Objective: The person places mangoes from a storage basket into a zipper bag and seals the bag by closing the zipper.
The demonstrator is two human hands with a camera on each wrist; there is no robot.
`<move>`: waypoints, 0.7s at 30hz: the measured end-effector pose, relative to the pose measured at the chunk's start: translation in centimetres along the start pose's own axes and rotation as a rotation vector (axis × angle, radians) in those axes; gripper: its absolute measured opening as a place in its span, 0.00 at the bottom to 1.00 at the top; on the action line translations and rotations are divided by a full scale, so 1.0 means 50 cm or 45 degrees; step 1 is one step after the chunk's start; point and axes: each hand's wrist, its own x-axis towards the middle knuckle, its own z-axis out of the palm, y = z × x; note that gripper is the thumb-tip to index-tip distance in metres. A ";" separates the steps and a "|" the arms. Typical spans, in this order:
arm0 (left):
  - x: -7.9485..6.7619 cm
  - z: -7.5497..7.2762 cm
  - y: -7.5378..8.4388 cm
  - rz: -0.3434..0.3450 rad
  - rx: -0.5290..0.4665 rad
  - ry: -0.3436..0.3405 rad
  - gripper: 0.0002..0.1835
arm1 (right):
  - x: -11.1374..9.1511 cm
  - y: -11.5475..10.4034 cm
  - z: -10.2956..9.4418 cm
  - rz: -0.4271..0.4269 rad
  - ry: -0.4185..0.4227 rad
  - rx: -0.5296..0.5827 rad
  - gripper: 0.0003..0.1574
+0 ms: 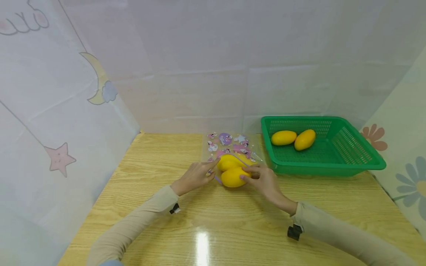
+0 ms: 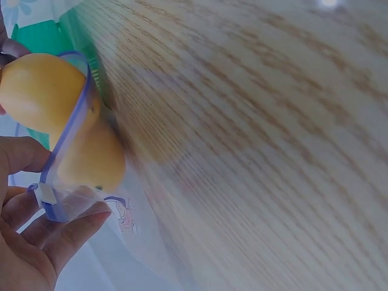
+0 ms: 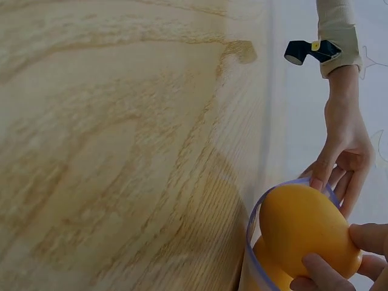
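A clear zip bag (image 1: 225, 139) with pink and purple cartoon prints lies on the table, its purple-edged mouth spread toward me. My left hand (image 1: 194, 178) pinches the bag's rim beside the white slider (image 2: 45, 194), thumb on one side and fingers behind the plastic. With thumb and fingers, my right hand (image 1: 266, 183) grips a yellow mango (image 3: 306, 227) right at the mouth, partly within the purple edge. Behind it, other mangoes (image 2: 94, 157) sit inside the bag, seen through the film.
A green plastic basket (image 1: 327, 166) stands to the right of the bag, with two mangoes (image 1: 284, 137) lying in its left part. Printed cloth walls (image 1: 199, 103) border the wooden table (image 1: 159, 236) at the back and sides.
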 end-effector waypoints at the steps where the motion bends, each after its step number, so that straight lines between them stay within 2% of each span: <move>1: 0.000 0.000 0.000 -0.002 -0.005 -0.002 0.29 | 0.000 0.000 0.001 -0.007 0.007 -0.001 0.19; 11: 0.001 0.000 0.003 0.009 -0.001 -0.004 0.30 | 0.003 0.003 0.010 -0.075 -0.037 -0.092 0.19; 16: 0.000 0.002 0.002 0.015 -0.001 0.004 0.30 | 0.001 -0.004 0.005 -0.083 -0.096 -0.226 0.19; 21: 0.000 0.002 0.001 0.007 -0.020 -0.011 0.30 | 0.000 -0.012 0.000 -0.138 -0.152 -0.330 0.16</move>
